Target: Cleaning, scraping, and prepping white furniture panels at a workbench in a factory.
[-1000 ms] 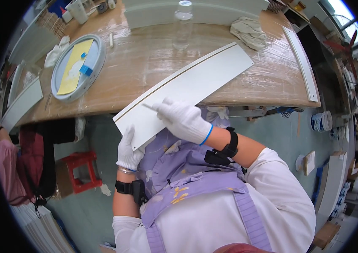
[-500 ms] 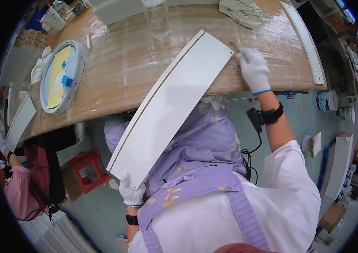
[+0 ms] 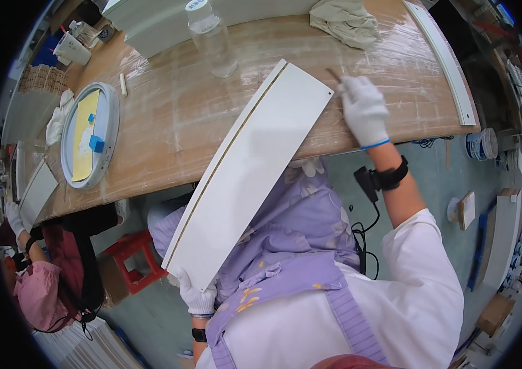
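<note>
A long white curved panel (image 3: 250,172) with a thin brown strip along its left edge slants from the wooden table (image 3: 168,117) down over my lap. My left hand (image 3: 197,296), in a white glove, grips the panel's near end below the table edge. My right hand (image 3: 364,109), also gloved, holds a small brown stick-like tool (image 3: 334,76) at the panel's far right corner on the table.
A clear plastic bottle (image 3: 213,38) and a crumpled cloth (image 3: 346,22) sit at the table's far side. A round tray with a yellow sheet (image 3: 88,140) lies left. A white curved strip (image 3: 445,61) lies right. Another person (image 3: 39,283) sits at left beside a red stool (image 3: 130,258).
The panel has swung from lying nearly flat along the table edge to steeply slanted, its near end low. My right hand moved from the panel's middle to its far corner.
</note>
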Motion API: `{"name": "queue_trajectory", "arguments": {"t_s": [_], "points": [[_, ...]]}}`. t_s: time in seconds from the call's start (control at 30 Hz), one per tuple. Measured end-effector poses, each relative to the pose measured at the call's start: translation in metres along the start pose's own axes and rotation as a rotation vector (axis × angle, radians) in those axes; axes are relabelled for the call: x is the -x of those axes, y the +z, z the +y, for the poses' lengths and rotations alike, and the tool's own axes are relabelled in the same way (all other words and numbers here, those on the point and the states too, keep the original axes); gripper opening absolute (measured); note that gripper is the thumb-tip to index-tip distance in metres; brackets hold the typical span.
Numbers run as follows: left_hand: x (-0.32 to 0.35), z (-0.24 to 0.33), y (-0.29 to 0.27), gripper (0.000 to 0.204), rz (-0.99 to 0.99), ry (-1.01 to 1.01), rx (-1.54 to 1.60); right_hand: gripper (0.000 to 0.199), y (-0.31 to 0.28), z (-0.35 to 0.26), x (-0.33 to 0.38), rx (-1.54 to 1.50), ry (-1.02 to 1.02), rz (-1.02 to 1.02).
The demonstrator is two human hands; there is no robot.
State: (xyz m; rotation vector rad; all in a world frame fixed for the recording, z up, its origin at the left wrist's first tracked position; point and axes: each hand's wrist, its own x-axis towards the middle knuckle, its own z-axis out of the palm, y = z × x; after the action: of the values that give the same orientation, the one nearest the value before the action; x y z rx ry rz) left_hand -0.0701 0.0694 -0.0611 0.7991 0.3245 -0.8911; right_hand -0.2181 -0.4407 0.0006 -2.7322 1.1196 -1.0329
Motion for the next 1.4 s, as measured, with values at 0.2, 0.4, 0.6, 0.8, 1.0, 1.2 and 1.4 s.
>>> {"name": "queue_trajectory", "arguments": {"t_s": [0.2,0.4,0.6,0.8,1.0,1.2,1.4], "points": [[-0.003,0.0,-0.007,0.057,0.062,0.048,-0.063,0.007,-0.027,-0.083,0.029,-0.256,-0.263,-0.284],[-0.001,-0.003,0.003,0.057,0.176,0.084,-0.072,0.011,0.009,-0.101,0.019,-0.156,-0.369,-0.328],[-0.004,-0.003,-0.01,0.055,0.17,0.06,-0.036,0.014,0.025,-0.046,-0.041,-0.178,-0.042,0.127],[-0.004,0.001,-0.015,0.053,0.137,-0.023,0.062,0.039,0.011,-0.149,0.026,-0.143,-0.57,-0.538],[-0.005,0.001,-0.022,0.05,0.119,-0.026,0.066,0.031,0.036,-0.061,-0.056,-0.028,-0.081,-0.189],[-0.006,-0.002,-0.021,0.049,0.157,0.004,0.002,0.025,0.031,-0.092,-0.026,-0.13,-0.211,-0.339],[-0.007,0.0,-0.027,0.049,-0.002,-0.031,0.094,0.026,0.036,-0.063,-0.058,-0.147,0.077,-0.222]]}}
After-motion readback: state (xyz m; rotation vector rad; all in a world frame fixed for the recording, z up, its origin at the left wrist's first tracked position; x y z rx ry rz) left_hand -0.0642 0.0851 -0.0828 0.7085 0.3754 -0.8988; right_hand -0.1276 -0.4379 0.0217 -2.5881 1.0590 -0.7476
